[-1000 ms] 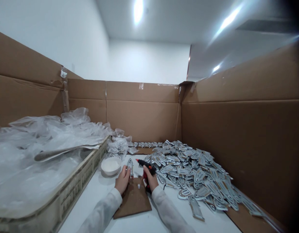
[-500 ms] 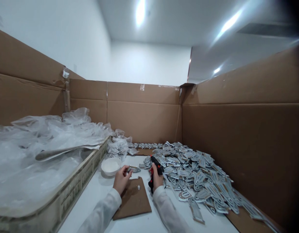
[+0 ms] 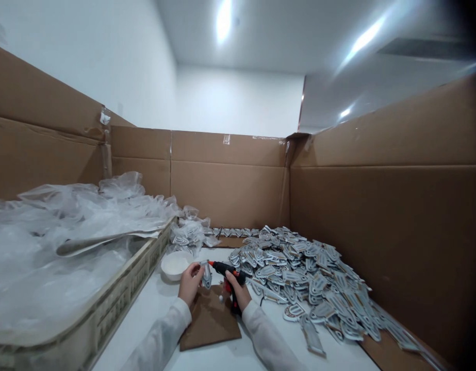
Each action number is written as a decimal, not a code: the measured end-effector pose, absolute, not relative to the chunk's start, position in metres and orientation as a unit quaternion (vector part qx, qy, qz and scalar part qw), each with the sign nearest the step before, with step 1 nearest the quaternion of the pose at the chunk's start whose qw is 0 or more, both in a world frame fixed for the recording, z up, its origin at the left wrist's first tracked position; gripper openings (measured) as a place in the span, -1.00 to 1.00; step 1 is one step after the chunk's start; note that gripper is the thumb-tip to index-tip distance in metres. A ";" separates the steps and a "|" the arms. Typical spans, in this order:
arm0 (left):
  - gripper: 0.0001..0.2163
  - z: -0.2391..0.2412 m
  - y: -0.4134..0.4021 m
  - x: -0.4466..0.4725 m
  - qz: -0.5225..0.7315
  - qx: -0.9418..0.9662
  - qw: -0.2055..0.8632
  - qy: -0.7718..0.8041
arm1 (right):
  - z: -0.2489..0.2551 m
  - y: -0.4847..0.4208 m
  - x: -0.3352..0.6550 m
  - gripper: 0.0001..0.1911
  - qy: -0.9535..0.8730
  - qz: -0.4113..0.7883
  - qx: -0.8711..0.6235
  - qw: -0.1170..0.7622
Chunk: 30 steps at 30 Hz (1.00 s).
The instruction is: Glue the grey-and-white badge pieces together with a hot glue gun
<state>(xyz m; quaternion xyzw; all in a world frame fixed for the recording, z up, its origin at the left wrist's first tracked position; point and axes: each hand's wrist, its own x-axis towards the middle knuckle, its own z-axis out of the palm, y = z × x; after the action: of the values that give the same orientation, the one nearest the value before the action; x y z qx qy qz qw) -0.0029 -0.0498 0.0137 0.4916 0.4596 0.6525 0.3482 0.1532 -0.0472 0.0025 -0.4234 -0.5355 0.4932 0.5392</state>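
Between the fingers of my left hand [image 3: 190, 284] is a small flat grey piece [image 3: 207, 275], held upright. My right hand [image 3: 240, 289] grips a black and red hot glue gun [image 3: 227, 269] by its handle. The orange nozzle points left and meets, or nearly meets, the top of the grey piece; contact is too small to tell. Below both hands lies a brown cardboard square [image 3: 210, 324] with a white blob [image 3: 221, 298] on it. Just behind my left hand stands a white bowl [image 3: 176, 265] with whitish contents.
A large heap of similar grey pieces [image 3: 299, 268] covers the right side. On the left, a plastic crate [image 3: 133, 293] is full of clear plastic bags [image 3: 75, 216]. More bagged pieces [image 3: 189, 232] lie behind the bowl. Cardboard walls [image 3: 230, 190] enclose the table [image 3: 145, 330].
The glue gun has swung from pointing away to pointing left, its nozzle now at the grey piece. My left hand has turned the piece from lying sideways to upright.
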 end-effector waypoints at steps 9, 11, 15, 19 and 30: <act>-0.63 0.011 -0.047 -0.002 0.664 0.478 0.365 0.444 | -0.007 -0.039 0.153 -0.44 -0.537 0.512 -0.431 0.513; -0.64 0.011 -0.048 -0.001 0.664 0.477 0.366 0.444 | -0.006 -0.039 0.153 -0.45 -0.542 0.506 -0.432 0.514; -0.65 0.013 -0.050 -0.001 0.662 0.484 0.365 0.441 | -0.003 -0.041 0.154 -0.46 -0.556 0.493 -0.431 0.512; -0.65 0.012 -0.049 -0.001 0.661 0.483 0.369 0.440 | -0.002 -0.042 0.154 -0.47 -0.553 0.478 -0.442 0.519; -0.66 0.009 -0.047 -0.002 0.663 0.480 0.370 0.439 | 0.003 -0.045 0.153 -0.45 -0.572 0.482 -0.435 0.501</act>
<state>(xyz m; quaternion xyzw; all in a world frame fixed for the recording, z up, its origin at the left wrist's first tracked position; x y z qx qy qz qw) -0.0022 -0.0471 0.0092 0.4798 0.4392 0.6631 0.3704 0.1535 -0.0453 0.0033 -0.4349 -0.5720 0.4821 0.5012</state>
